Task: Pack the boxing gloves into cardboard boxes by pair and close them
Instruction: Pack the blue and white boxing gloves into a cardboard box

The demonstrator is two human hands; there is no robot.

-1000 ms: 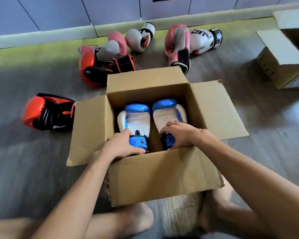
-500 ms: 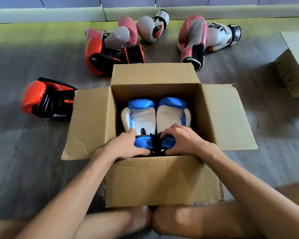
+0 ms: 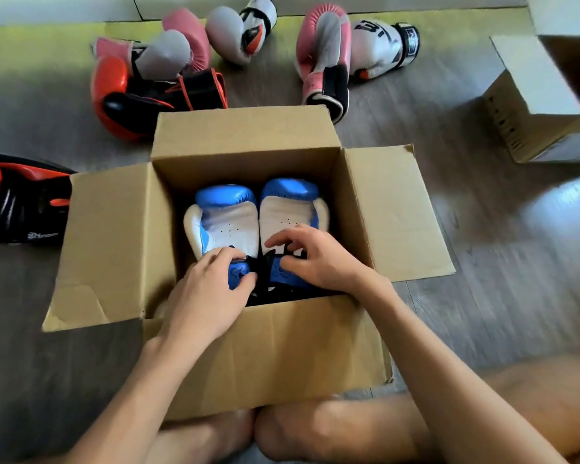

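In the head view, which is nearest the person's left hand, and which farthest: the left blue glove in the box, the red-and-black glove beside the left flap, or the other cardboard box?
1. left blue glove, in the box; the left hand grips its cuff.
2. red-and-black glove, floor, left of the flap.
3. other cardboard box, far right.

- Two blue-and-white gloves (image 3: 226, 222) (image 3: 287, 209), side by side inside the open box (image 3: 248, 135).
- Two red-and-black gloves (image 3: 21, 202) (image 3: 109, 95) on the floor (image 3: 482, 262): one at its left edge, one just behind the open box's far left corner.
- Two pink gloves (image 3: 188, 31) (image 3: 318, 45), toward the floor's far edge.
- Two white gloves (image 3: 228, 31) (image 3: 375, 45), also near the far edge.
- Two cardboard boxes: the open box in the middle, a second box (image 3: 533, 105) at the right edge.
- Two hands, the left hand (image 3: 208, 296) and the right hand (image 3: 318, 259), both reaching into the open box.
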